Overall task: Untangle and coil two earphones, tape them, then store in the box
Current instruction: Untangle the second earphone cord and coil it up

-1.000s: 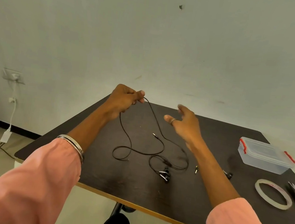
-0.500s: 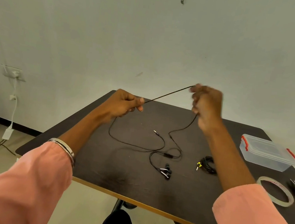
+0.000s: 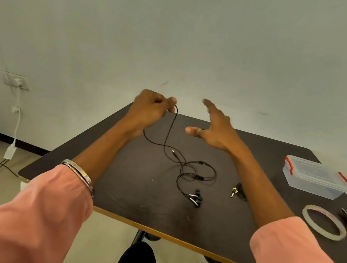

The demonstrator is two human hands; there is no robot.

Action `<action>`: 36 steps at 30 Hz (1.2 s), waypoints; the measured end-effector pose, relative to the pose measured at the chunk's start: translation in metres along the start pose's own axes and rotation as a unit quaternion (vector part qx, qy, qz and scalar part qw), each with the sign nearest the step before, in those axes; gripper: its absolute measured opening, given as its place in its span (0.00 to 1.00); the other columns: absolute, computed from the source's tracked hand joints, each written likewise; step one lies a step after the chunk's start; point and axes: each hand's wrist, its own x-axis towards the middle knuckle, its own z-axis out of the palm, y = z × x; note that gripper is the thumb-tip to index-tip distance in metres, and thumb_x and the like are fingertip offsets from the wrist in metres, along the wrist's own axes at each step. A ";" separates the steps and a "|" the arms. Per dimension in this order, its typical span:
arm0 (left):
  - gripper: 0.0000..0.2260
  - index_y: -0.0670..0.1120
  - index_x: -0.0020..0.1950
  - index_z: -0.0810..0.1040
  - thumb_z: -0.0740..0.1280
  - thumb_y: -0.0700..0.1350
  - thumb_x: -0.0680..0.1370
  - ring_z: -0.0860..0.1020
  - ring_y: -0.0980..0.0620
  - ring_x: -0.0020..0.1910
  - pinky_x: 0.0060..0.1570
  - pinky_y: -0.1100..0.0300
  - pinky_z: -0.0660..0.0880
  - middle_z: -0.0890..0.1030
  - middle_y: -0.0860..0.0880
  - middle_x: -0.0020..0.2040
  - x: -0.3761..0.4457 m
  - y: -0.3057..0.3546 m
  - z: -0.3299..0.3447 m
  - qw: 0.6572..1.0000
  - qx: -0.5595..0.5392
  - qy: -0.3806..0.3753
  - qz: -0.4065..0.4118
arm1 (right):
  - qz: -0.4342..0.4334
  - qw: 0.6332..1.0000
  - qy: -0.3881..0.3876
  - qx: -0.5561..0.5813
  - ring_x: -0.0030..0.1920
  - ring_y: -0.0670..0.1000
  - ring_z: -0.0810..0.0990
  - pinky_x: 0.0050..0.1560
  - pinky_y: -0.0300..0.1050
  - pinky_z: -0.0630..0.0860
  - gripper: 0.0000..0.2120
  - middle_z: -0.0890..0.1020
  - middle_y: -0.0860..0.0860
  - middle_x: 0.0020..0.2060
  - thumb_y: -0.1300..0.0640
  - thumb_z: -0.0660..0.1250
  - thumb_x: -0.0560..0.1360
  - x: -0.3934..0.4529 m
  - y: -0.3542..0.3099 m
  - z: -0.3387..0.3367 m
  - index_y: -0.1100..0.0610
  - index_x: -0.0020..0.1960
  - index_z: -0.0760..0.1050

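Earphone cable (image 3: 169,131): hangs from the left hand (image 3: 149,109), its loose loops and earbuds (image 3: 195,197) lying on the table (image 3: 129,191) toward the box (image 3: 314,177).
Left hand: pinches the cable as before, above the table's far edge.
Right hand (image 3: 214,127): has let the cable go; fingers spread, holding nothing.
Change: the taut span of half a second ago is now slack.
Meaning: likely one wrap finished; more coiling, taping and boxing remain.
Second earphone (image 3: 238,191): beside the right forearm, nearer the box.

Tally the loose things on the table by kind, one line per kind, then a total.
Earphones: 2 (black earphone partly lifted by the left hand; second earphone mostly hidden behind the right forearm)
Tape rolls: 1 (tape roll)
Clear plastic boxes: 1 (box)
Dark tools at the right edge: 1, kind unclear
Total: 5
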 end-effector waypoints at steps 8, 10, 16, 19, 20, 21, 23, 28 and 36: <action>0.17 0.41 0.41 0.83 0.66 0.54 0.78 0.67 0.56 0.25 0.24 0.66 0.61 0.71 0.51 0.25 -0.012 -0.005 0.005 0.994 0.027 -0.109 0.000 | -0.080 0.970 0.010 0.231 0.37 0.49 0.81 0.46 0.44 0.81 0.06 0.82 0.51 0.32 0.61 0.67 0.77 -0.009 0.003 -0.010 0.61 0.46 0.82; 0.16 0.42 0.41 0.83 0.66 0.54 0.78 0.65 0.55 0.26 0.26 0.65 0.62 0.72 0.51 0.26 -0.014 -0.014 -0.005 0.988 0.039 -0.151 -0.008 | -0.035 0.945 0.093 0.313 0.34 0.47 0.78 0.41 0.45 0.82 0.07 0.81 0.48 0.31 0.66 0.64 0.78 -0.009 0.018 -0.021 0.64 0.47 0.81; 0.16 0.42 0.42 0.83 0.64 0.52 0.79 0.68 0.62 0.21 0.25 0.68 0.64 0.73 0.56 0.25 -0.011 -0.036 -0.008 0.990 0.069 -0.119 -0.027 | 0.084 0.883 0.350 0.302 0.36 0.47 0.80 0.44 0.47 0.82 0.09 0.82 0.52 0.37 0.66 0.62 0.76 -0.001 0.043 -0.026 0.59 0.46 0.81; 0.16 0.42 0.42 0.81 0.64 0.52 0.80 0.64 0.59 0.21 0.24 0.65 0.61 0.70 0.52 0.27 -0.010 -0.040 0.003 0.991 0.040 -0.112 -0.067 | 0.116 0.962 0.237 0.069 0.57 0.56 0.78 0.57 0.50 0.77 0.16 0.80 0.57 0.55 0.62 0.65 0.76 0.001 0.040 -0.013 0.61 0.63 0.74; 0.16 0.41 0.42 0.81 0.64 0.52 0.80 0.62 0.57 0.22 0.23 0.63 0.60 0.69 0.51 0.27 -0.010 -0.041 0.007 0.990 0.026 -0.114 -0.082 | 0.123 0.981 0.146 -0.027 0.64 0.60 0.72 0.62 0.56 0.73 0.27 0.75 0.59 0.62 0.59 0.68 0.75 0.001 0.036 -0.008 0.60 0.71 0.64; 0.16 0.41 0.42 0.80 0.63 0.53 0.80 0.61 0.56 0.23 0.23 0.62 0.59 0.68 0.51 0.27 -0.009 -0.041 0.011 0.989 0.015 -0.118 -0.093 | 0.111 0.987 0.064 -0.094 0.69 0.61 0.65 0.64 0.60 0.69 0.39 0.68 0.58 0.68 0.55 0.72 0.73 0.000 0.030 -0.003 0.56 0.76 0.54; 0.16 0.42 0.42 0.79 0.63 0.53 0.80 0.60 0.55 0.23 0.23 0.62 0.58 0.67 0.50 0.27 -0.009 -0.041 0.018 0.986 0.001 -0.131 -0.107 | 0.033 0.987 -0.023 -0.153 0.74 0.59 0.55 0.66 0.62 0.62 0.48 0.59 0.53 0.75 0.49 0.73 0.71 -0.004 0.011 0.010 0.49 0.78 0.45; 0.15 0.44 0.41 0.77 0.60 0.52 0.82 0.59 0.56 0.22 0.22 0.63 0.55 0.66 0.51 0.26 -0.009 -0.045 0.031 0.972 -0.030 -0.198 -0.120 | -0.068 0.996 -0.059 0.006 0.59 0.50 0.78 0.62 0.54 0.69 0.13 0.83 0.50 0.54 0.50 0.72 0.73 0.003 0.010 0.044 0.51 0.57 0.80; 0.15 0.42 0.42 0.76 0.58 0.49 0.83 0.59 0.58 0.22 0.20 0.66 0.55 0.65 0.51 0.28 -0.007 -0.088 0.032 0.935 -0.193 -0.233 -0.186 | 0.117 0.925 0.139 0.334 0.30 0.48 0.79 0.37 0.43 0.81 0.07 0.80 0.55 0.31 0.63 0.67 0.77 0.026 0.051 0.050 0.61 0.40 0.81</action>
